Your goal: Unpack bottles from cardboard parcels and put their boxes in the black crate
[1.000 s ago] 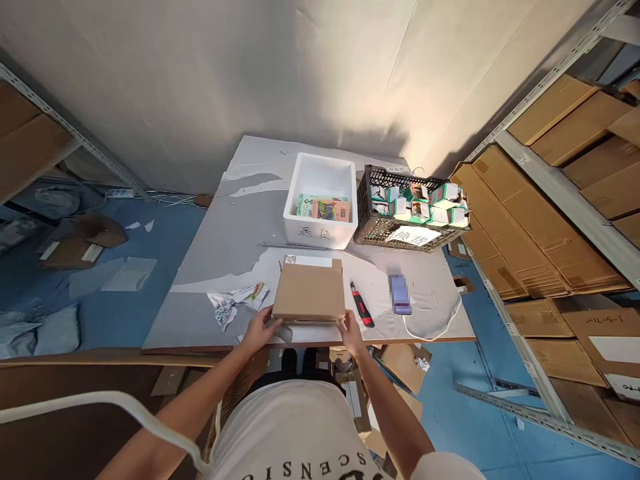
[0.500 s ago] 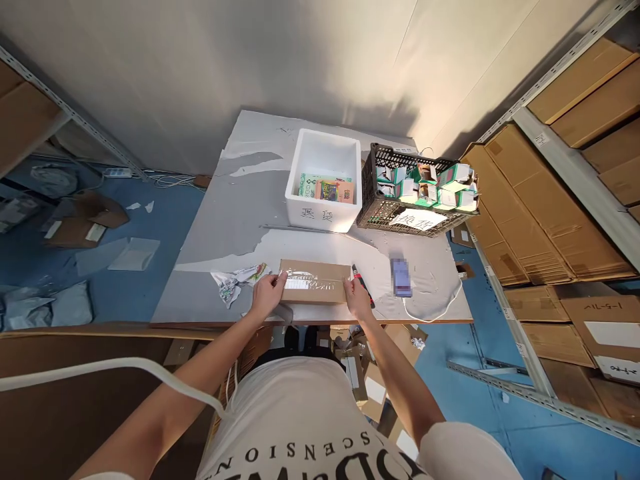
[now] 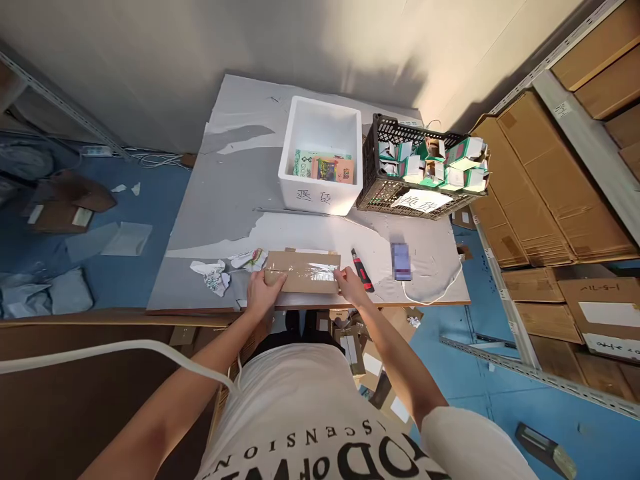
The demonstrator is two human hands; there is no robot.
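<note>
A brown cardboard box (image 3: 305, 272) with shiny clear tape across it lies near the table's front edge. My left hand (image 3: 265, 291) grips its left end, the thumb on top. At the right end, my right hand (image 3: 351, 285) has its fingers closed on the box's edge. Just beyond that hand lies a red and black utility knife (image 3: 363, 270). Crumpled paper scraps (image 3: 213, 275) are left of my left hand. What lies under the box is hidden.
Behind the box stand a white foam box (image 3: 320, 190) holding flat colourful packets and a black crate (image 3: 400, 190) full of small cartons. A phone (image 3: 401, 261) with a white cable lies to the right. Cardboard boxes (image 3: 525, 180) fill the right side.
The box has shifted a little left and been turned over or tilted, so another taped face shows. Both hands moved with it, uncovering the knife. The camera view has shifted slightly.
</note>
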